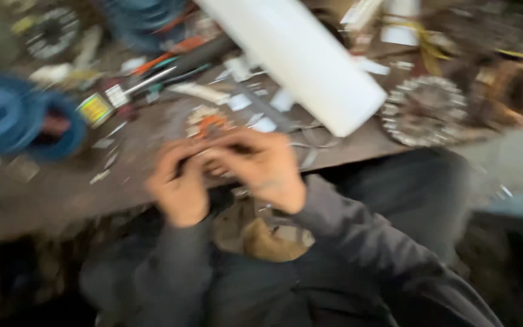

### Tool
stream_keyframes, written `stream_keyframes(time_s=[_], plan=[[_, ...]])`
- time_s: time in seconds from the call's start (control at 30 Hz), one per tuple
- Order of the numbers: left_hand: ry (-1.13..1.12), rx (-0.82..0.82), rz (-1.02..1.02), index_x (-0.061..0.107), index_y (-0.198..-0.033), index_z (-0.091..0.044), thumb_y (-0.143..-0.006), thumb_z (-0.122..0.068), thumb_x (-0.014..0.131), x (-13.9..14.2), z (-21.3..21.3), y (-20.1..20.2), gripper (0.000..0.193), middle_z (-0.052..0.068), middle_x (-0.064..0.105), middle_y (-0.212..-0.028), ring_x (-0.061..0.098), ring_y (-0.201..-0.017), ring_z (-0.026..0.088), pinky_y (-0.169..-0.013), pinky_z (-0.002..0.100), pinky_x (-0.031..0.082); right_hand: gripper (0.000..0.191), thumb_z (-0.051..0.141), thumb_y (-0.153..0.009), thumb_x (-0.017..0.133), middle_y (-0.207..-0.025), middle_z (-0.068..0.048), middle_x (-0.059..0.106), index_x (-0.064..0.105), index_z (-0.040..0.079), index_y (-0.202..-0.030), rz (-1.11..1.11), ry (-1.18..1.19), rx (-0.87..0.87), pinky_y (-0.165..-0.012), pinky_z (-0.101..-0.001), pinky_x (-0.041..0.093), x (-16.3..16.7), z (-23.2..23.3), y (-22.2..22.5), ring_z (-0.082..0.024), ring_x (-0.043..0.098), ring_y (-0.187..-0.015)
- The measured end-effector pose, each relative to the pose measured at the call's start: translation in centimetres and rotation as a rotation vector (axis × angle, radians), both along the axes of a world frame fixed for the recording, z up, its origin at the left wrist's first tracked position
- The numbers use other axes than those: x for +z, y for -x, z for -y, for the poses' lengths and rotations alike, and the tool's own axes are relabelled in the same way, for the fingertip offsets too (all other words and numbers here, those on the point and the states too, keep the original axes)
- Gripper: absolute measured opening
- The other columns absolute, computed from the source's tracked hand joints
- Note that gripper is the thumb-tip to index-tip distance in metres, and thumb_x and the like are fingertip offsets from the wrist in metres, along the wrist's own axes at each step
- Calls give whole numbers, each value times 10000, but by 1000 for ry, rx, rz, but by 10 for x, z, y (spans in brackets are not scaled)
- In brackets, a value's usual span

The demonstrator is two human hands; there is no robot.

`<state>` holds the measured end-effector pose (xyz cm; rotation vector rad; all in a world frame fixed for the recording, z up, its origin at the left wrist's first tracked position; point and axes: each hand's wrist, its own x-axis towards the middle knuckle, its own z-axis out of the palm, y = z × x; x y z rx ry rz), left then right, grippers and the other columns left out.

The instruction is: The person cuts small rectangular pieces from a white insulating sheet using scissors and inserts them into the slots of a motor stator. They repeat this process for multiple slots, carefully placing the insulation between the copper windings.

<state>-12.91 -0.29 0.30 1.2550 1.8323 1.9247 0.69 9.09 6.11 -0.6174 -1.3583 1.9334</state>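
A: We start on the left. We see blue spools (16, 118) at the far edge of the brown bench (62, 194), well apart from our hands. Small white scraps (107, 160) lie between them and us.

B: Then our left hand (180, 184). Its fingers curl in around something small. We cannot tell what, because the picture is smeared.

A: Just above the hands lies a round metal ring with orange wire (208, 124) in it. (It looks like a motor part.) Is it touching our fingers?

B: It sits very near them, at the bench edge. We cannot tell if it touches. Our right hand (261, 169) bends in too, fingertips meeting the left ones, pinching at the same small thing.

A: So how far are we?

B: We think we are in the middle. Some orange wire is in the ring, and bits lie all around, so more seems left.

A: Farther right, a big white roll (301, 60) leans across the bench.

B: And past it, another toothed metal ring (425, 109), bare and untouched.
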Motion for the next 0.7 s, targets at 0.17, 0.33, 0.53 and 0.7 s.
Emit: stream_keyframes(time_s=[0.17,0.33,0.53,0.7], plan=[[-86,-160,109,698,-1104,-6,-934,-162,753,10,4,4,237,92,671,-1129,643,-1063,184,-953,292,518,147,35,-945,768,-1012,-138,760,734,-68,-1045,146,-519,-120,-753,-269,616,11,-1,0,-151,746,-857],[-124,-182,219,701,-1060,-8,-974,-184,779,18,3,-1,210,89,684,-1088,655,-1027,181,-934,300,531,132,18,-935,793,-1033,-136,750,726,-45,-1029,90,-719,-104,-780,-266,625,11,-2,-6,-172,761,-911],[-126,-244,266,675,-1067,-7,-993,-88,739,15,4,1,127,82,665,-1095,634,-1052,167,-973,291,510,142,2,-911,812,-1004,-131,749,729,-28,-1021,122,-917,-174,-748,-271,612,13,-2,-3,-187,764,-880],[-127,-241,293,659,-1063,-6,-1011,-43,712,19,3,-3,83,77,648,-1087,618,-1039,159,-972,284,503,145,8,-906,819,-991,-121,751,732,-20,-1019,143,-997,-199,-752,-283,603,14,-2,-2,-197,762,-888]])
